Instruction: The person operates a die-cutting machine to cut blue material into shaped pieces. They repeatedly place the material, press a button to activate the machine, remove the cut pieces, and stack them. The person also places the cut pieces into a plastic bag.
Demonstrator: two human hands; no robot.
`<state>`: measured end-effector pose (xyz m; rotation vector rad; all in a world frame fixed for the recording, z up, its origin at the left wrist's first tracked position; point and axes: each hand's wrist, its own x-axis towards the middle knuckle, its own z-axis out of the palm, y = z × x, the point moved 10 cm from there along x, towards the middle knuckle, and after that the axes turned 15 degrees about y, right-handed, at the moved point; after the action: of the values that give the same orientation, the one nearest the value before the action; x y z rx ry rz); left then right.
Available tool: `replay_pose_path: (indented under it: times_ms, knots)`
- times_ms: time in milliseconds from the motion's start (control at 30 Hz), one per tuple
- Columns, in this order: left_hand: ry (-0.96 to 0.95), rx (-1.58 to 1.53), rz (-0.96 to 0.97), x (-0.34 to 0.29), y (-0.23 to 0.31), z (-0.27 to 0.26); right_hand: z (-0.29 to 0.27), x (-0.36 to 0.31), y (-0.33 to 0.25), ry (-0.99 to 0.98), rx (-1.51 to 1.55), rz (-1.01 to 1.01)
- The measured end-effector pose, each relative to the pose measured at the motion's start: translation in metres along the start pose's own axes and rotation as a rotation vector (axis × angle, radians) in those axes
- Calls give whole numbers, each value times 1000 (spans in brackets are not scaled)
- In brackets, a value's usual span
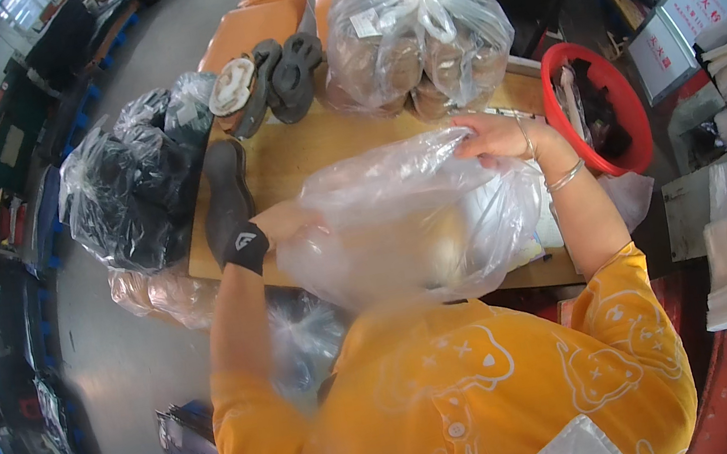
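A large clear plastic bag (398, 208) hangs spread between my two hands above the wooden table. My right hand (497, 135) is closed on the bag's upper right edge, fingers pinching the film. At the bag's left side, my left hand (286, 223), with a black wristband, goes behind or into the film. Its fingers are hidden there. Beside the left wrist lies a dark shoe sole (227, 191). Farther back are several more grey soles (294, 78) and a piece with a cream-coloured top (232, 87).
A knotted clear bag (419, 35) of brown rounded items stands at the table's back. Bags of black material (131, 182) crowd the left edge. To the right is a red basin (562, 94) with dark contents. Papers lie partly under the bag on the wooden tabletop (296, 152).
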<state>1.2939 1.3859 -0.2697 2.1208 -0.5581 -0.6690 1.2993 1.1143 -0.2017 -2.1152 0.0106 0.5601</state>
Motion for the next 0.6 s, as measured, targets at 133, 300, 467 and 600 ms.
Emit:
replay_pose_path:
  times_ms: [133, 300, 467, 600]
  knots:
    - [30, -152, -450, 12, -55, 7, -19, 32, 10, 179, -426, -59]
    - [-27, 83, -470, 36, -78, -2, -5, -7, -106, 913, -617, -893]
    - [129, -172, -552, 49, -83, -19, 178, 62, -60, -170, -771, -554]
    - [286, -526, -568, 48, -94, -49, 238, 137, -4, -93, -657, -567]
